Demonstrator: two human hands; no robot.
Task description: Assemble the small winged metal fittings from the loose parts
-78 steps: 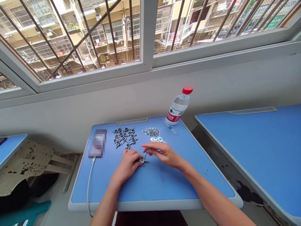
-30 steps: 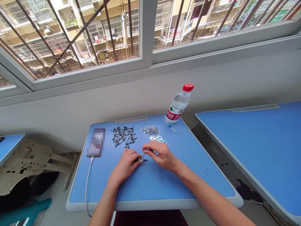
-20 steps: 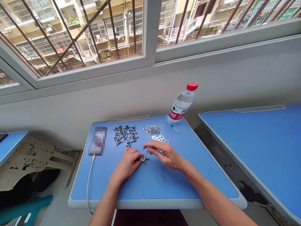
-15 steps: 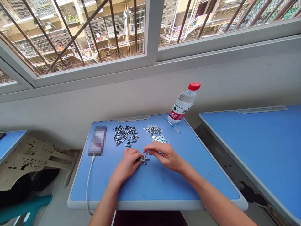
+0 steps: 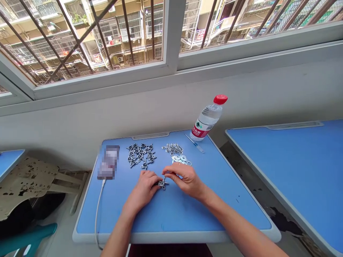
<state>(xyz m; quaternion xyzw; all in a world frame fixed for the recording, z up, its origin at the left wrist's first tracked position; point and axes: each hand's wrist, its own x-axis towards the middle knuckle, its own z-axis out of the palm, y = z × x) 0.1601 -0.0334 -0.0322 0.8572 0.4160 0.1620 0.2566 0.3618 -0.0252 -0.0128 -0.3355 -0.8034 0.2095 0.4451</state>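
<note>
On the blue desk (image 5: 171,210) my left hand (image 5: 144,185) rests with fingers curled, pinching a small metal fitting (image 5: 162,184) against the desk top. My right hand (image 5: 183,178) is closed in a pinch on a thin metal piece at the top of that same fitting. Just beyond my hands lie a pile of similar dark metal fittings (image 5: 140,154), a cluster of small hooks or screws (image 5: 172,148) and several flat washers (image 5: 181,159).
A phone (image 5: 108,166) with a white cable lies at the desk's left. A red-capped water bottle (image 5: 207,117) and a small screwdriver (image 5: 195,144) sit at the back right corner. Another blue desk (image 5: 294,164) stands to the right; a worn chair (image 5: 29,182) to the left.
My hands have stayed on the fitting; the right fingers shifted slightly over it. The camera view drifted a little.
</note>
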